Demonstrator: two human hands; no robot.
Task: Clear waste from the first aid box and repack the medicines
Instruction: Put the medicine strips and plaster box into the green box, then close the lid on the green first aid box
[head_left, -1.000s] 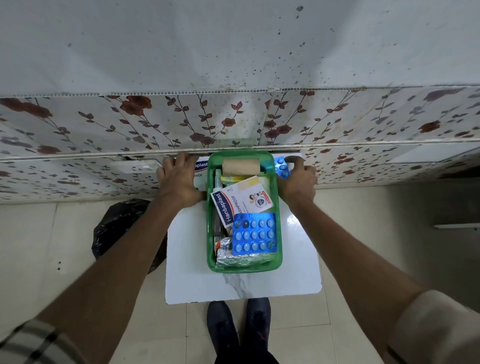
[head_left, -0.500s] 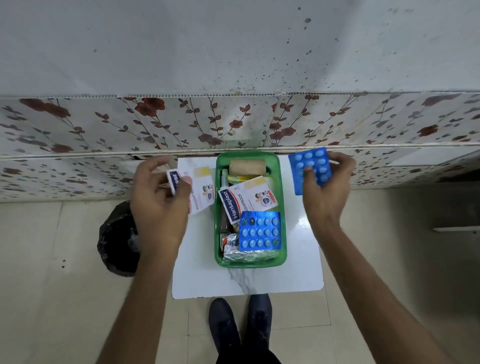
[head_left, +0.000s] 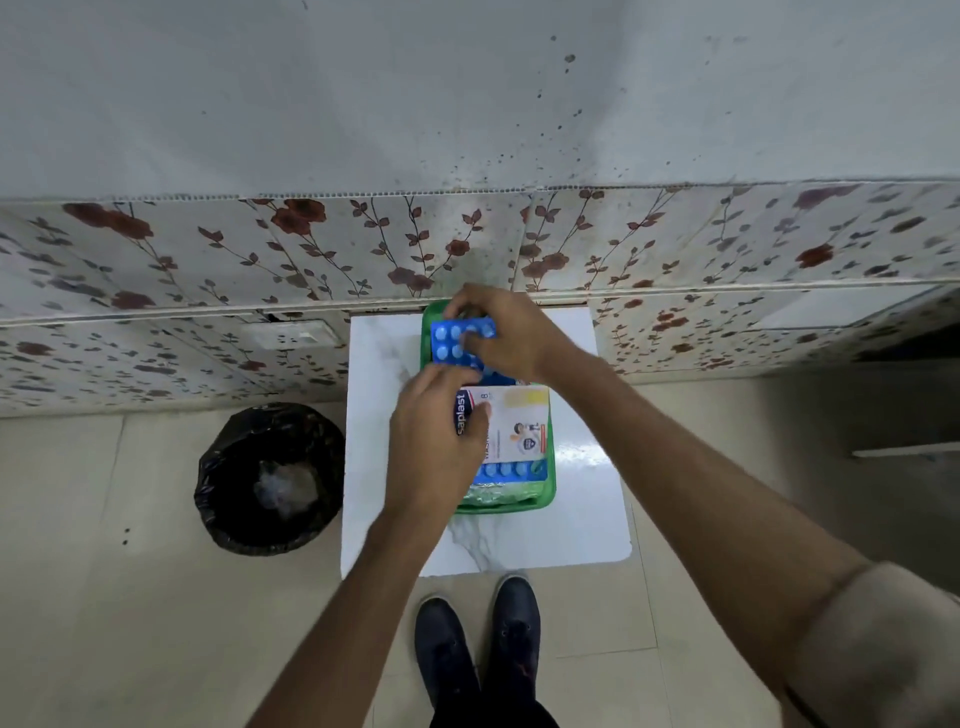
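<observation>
A green plastic first aid box (head_left: 546, 492) stands on a small white marble-look table (head_left: 587, 499). My right hand (head_left: 511, 332) holds a blue blister strip of tablets (head_left: 457, 340) over the far end of the box. My left hand (head_left: 434, 441) grips a white plaster packet (head_left: 514, 428) over the middle of the box. Below the packet, another blue blister strip (head_left: 511, 470) and a clear wrapper (head_left: 498, 493) lie inside the box. The rest of the contents are hidden by my hands.
A bin lined with a black bag (head_left: 267, 480) stands on the tiled floor left of the table, with pale waste inside. A wall with floral panels (head_left: 208, 260) runs right behind the table. My dark shoes (head_left: 480, 654) are at the table's near edge.
Both hands have moved inward from the table's sides to above the box. The right hand carried the blue blister strip and the left carried the plaster packet.
</observation>
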